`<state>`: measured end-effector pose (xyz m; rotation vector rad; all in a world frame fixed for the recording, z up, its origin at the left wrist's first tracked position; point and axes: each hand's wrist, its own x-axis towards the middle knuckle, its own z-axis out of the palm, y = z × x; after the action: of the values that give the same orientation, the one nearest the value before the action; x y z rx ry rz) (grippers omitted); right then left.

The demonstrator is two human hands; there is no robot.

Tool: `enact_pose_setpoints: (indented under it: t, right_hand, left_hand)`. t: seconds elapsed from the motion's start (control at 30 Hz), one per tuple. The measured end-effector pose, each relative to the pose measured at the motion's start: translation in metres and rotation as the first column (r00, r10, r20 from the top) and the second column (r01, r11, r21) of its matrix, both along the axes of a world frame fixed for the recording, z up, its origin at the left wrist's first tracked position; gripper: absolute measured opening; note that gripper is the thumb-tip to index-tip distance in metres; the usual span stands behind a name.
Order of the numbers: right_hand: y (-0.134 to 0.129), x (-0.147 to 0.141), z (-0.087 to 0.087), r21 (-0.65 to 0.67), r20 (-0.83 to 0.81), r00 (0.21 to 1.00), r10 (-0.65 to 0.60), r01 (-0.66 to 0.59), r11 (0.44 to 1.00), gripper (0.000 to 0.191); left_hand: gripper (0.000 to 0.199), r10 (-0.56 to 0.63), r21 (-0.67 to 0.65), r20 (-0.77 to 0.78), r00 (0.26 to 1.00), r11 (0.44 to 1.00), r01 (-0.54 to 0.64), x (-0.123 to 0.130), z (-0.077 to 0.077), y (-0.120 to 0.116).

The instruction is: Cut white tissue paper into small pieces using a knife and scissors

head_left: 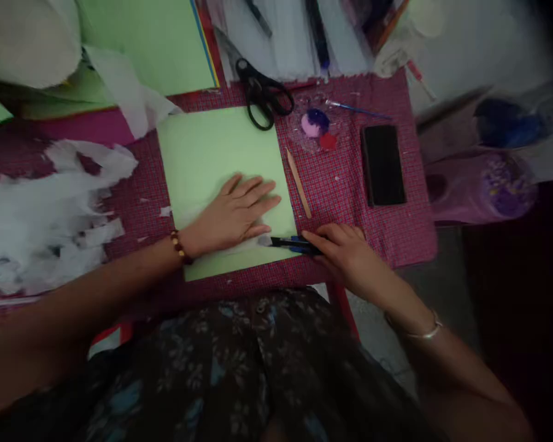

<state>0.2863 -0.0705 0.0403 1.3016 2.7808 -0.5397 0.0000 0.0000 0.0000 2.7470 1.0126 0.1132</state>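
My left hand lies flat with fingers spread on a pale green sheet. Beneath it runs a whitish, thin strip, partly hidden by the palm. My right hand is closed round a blue and black utility knife at the sheet's right edge. The knife's pale tip points left, close to my left fingers; blur hides its exact edge. Just above my right hand, a pointed wooden stick rests on the checked cloth. Black-handled scissors overlap the sheet's top right corner.
Torn white paper is heaped at left. A dark phone lies at right, near a paint palette and thin brush. Green sheets are stacked behind. The checked table ends just beyond the phone.
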Motion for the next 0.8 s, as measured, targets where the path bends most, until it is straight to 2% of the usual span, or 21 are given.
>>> enact_pose_setpoints:
  t: [0.4, 0.6, 0.8]
  right_hand:
    - [0.035, -0.021, 0.002, -0.001, -0.006, 0.99, 0.138, -0.138, 0.99, 0.042]
    - [0.037, -0.006, 0.0, -0.035, -0.077, 0.993, 0.092, -0.095, 0.995, 0.046]
    - [0.036, -0.006, -0.001, -0.057, -0.099, 0.992, 0.079, -0.085, 0.995, 0.045]
  left_hand:
    - [0.056, 0.017, -0.031, 0.06, 0.998, 0.999, -0.015, 0.003, -0.002, -0.003]
    - [0.049, 0.043, -0.085, 0.161, 0.986, 0.996, -0.029, -0.001, -0.001, -0.001]
    - [0.045, 0.03, -0.044, 0.197, 0.98, 0.999, -0.021, -0.002, -0.006, 0.0]
